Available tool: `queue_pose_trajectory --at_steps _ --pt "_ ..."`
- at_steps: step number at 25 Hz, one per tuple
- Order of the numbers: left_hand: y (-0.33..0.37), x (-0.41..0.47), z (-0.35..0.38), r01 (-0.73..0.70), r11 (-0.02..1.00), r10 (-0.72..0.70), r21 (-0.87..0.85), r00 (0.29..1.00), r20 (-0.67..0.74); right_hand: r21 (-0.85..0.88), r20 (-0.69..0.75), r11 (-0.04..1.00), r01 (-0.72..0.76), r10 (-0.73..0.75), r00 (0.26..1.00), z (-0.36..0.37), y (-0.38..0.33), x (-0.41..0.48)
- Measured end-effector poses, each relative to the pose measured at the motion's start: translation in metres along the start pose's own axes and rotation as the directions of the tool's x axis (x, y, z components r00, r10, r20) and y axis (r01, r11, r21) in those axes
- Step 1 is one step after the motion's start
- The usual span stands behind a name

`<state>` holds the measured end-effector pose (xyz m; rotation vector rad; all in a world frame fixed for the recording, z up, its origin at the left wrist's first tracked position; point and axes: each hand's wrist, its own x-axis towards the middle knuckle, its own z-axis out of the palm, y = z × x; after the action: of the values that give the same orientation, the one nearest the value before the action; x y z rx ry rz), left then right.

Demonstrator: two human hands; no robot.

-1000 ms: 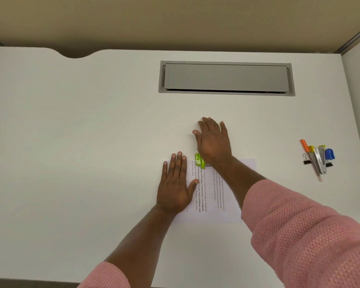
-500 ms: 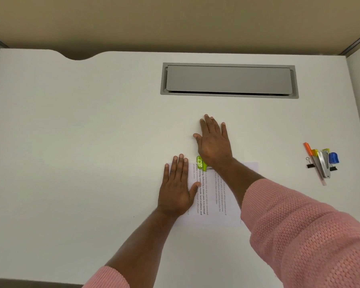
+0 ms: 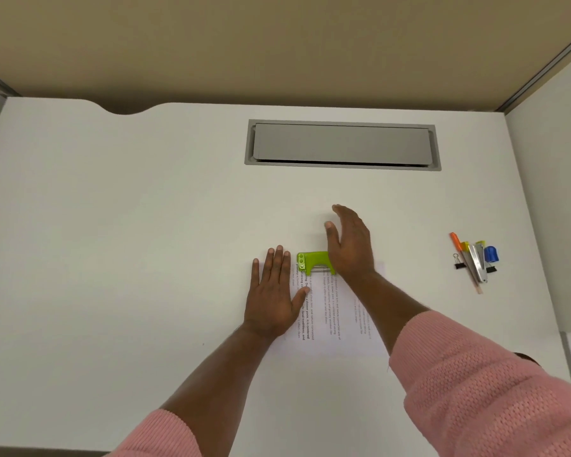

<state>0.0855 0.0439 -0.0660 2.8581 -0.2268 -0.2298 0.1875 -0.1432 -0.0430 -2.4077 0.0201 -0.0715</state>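
A printed sheet of paper [image 3: 342, 324] lies on the white desk [image 3: 129, 242] in front of me. A small lime-green hole punch [image 3: 314, 262] sits on the sheet's far edge. My left hand [image 3: 272, 298] lies flat with straight fingers, pressing the sheet's left part. My right hand [image 3: 350, 244] is raised and tilted on its edge just right of the punch, fingers straight, holding nothing. Its wrist hides the punch's right end.
A grey cable flap [image 3: 342, 144] is set into the desk at the back. At the right lie an orange marker [image 3: 456, 241], a metal ruler [image 3: 477, 263], binder clips [image 3: 458, 262] and a blue sharpener [image 3: 491, 253]. A partition wall [image 3: 554, 192] borders the right side.
My right hand has lifted off the green punch and turned onto its edge, uncovering most of the punch. The left hand stays flat on the paper.
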Motion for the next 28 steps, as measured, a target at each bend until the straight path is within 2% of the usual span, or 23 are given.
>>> queue_pose_trajectory --at_steps 3,11,23,28 --pt "0.009 0.013 -0.011 -0.015 1.0 0.014 0.018 1.0 0.014 -0.038 0.004 0.999 -0.013 0.013 1.0 -0.024 0.032 -0.023" --pt "0.014 0.028 -0.022 0.021 1.0 -0.021 -0.003 0.999 -0.038 -0.099 0.197 0.994 0.054 -0.033 0.98 -0.039 0.054 -0.064" --pt "0.031 0.004 -0.017 0.162 0.987 -0.162 0.015 0.987 0.002 -0.109 0.232 0.991 0.08 -0.053 0.971 -0.035 0.055 -0.087" --pt "0.031 -0.009 -0.017 0.166 0.986 -0.166 0.005 0.986 0.018 -0.127 0.24 0.989 0.069 -0.037 0.97 -0.032 0.046 -0.101"
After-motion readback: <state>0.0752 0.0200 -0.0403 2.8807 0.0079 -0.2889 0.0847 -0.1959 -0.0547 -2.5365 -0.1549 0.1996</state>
